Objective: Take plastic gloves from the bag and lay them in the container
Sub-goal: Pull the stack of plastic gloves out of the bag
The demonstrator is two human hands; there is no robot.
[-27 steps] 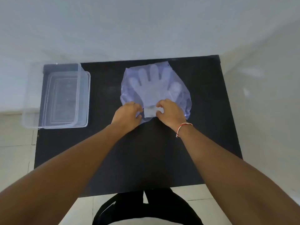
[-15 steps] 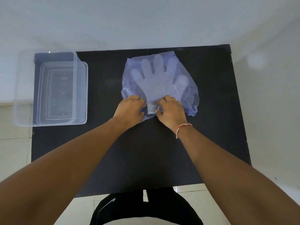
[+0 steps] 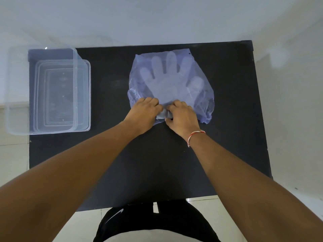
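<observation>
My hands have drawn closer together: left hand (image 3: 143, 111) and right hand (image 3: 181, 114) both pinch the translucent bluish plastic bag's (image 3: 201, 95) mouth on the black worktop (image 3: 157, 163).

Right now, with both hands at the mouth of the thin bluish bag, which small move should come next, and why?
Probably pinch the glove cuffs and draw them toward you: both hands meet at the bag's open edge, while the clear plastic container holds nothing.

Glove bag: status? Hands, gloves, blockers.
Both hands, left hand and right hand, pinching at bag mouth. Gloves inside bag. Container empty, far left. Path clear.
</observation>
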